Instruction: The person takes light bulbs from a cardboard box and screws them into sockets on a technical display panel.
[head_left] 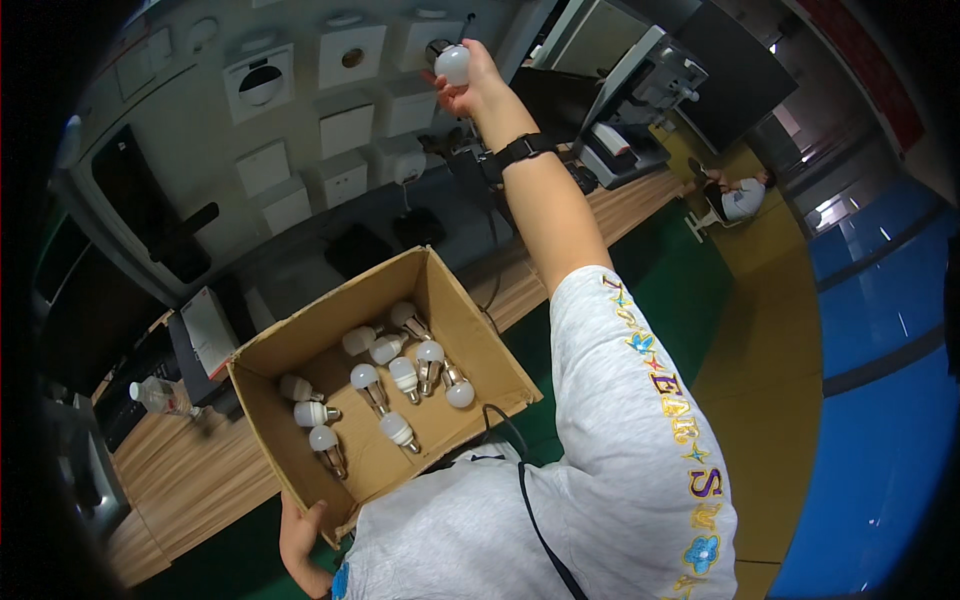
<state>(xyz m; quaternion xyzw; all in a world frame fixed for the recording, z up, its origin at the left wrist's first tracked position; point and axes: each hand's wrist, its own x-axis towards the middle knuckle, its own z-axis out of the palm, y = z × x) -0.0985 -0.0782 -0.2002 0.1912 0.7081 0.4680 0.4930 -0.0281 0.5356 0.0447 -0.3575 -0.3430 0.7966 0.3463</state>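
Has a clear bottle (165, 397) on the wood-grain bench (195, 480), near a white box (208, 332). Shows a seated person (741, 201) at right.

R hand (485, 84) w/ bulb (453, 66) (raised), L hand (299, 528) on cardbd box (342, 308)

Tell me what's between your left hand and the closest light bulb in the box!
The side wall of the cardboard box stands between the left hand and the nearest bulb; the head view shows it.

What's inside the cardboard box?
The cardboard box holds loose light bulbs with white tops, some showing shiny metal ends. I can't see the bits of its bottom hidden under the bulbs.
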